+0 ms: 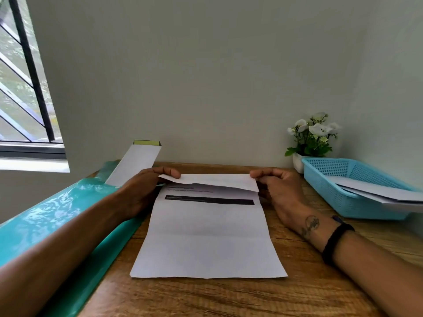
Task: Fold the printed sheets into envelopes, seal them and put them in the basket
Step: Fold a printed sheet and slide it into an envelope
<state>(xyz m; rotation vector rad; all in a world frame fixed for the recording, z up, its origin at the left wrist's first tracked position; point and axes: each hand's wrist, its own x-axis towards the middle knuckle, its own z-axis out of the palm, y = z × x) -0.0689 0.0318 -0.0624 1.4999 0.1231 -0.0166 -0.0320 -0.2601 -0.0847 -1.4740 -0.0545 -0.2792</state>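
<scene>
Both hands, left hand (pixel 146 191) & right hand (pixel 277 191), pinch the printed sheet (pixel 208 236)'s far edge, lifted off table (pixel 297 282); blue basket (pixel 338 179) far right w/ envelopes (pixel 377 191).

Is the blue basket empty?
No, the blue basket at the right of the table already has white paper lying in it.

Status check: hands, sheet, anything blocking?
Left hand and right hand each pinch a far corner of the printed sheet, folding its top edge over. Blue basket at right holds papers. Nothing in the way.
</scene>
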